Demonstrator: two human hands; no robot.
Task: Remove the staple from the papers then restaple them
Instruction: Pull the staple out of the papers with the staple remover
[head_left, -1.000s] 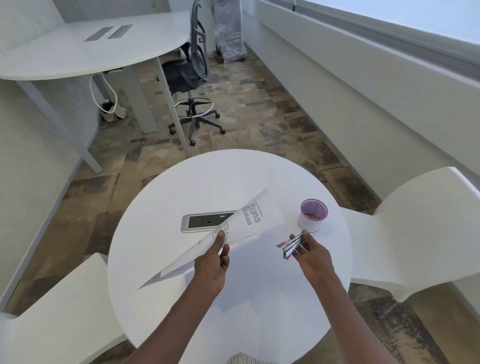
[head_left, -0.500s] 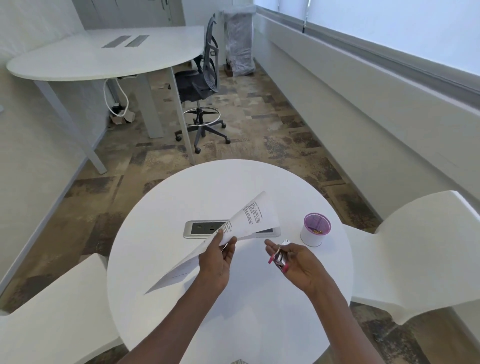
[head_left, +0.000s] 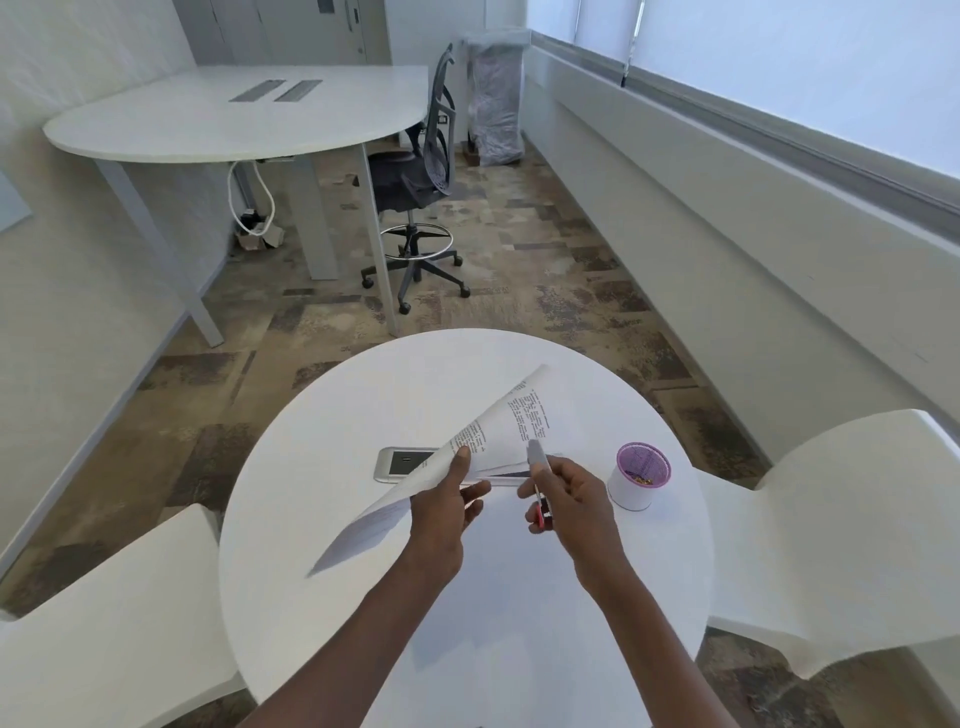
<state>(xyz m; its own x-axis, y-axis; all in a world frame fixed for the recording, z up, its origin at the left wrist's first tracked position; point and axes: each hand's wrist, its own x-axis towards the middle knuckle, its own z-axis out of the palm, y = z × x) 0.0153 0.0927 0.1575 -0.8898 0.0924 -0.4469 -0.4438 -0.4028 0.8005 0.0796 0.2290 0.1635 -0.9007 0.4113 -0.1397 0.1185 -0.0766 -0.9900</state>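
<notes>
View from the head camera over a round table (head_left: 467, 649). We see the left hand (head_left: 441, 514) lifting the papers (head_left: 483, 441) clear of the tabletop, thumb on the upper face and fingers curled beneath, so that the sheets are pinched near their middle and tilt upward toward the far right. We judge this hold to serve access: raised and angled, the near edge of the papers faces the other hand instead of lying flat.

The right hand (head_left: 569, 499) grips a small tool (head_left: 537, 467), silver at the tip and red at the butt, with fingers curled round its body; we take it for the staple remover or a small stapler, but cannot tell which. Its silver tip points up and sits at the near edge of the papers, just right of the left thumb; whether it touches the sheet is not resolved.

The staple itself is too small to see, so we cannot say if it is in place. We judge the removal step to be at hand.

A phone (head_left: 402, 464) lies on the table partly under the papers; a small white cup (head_left: 636, 486) with a purple inside stands just right of the right hand, apart from it.
</notes>
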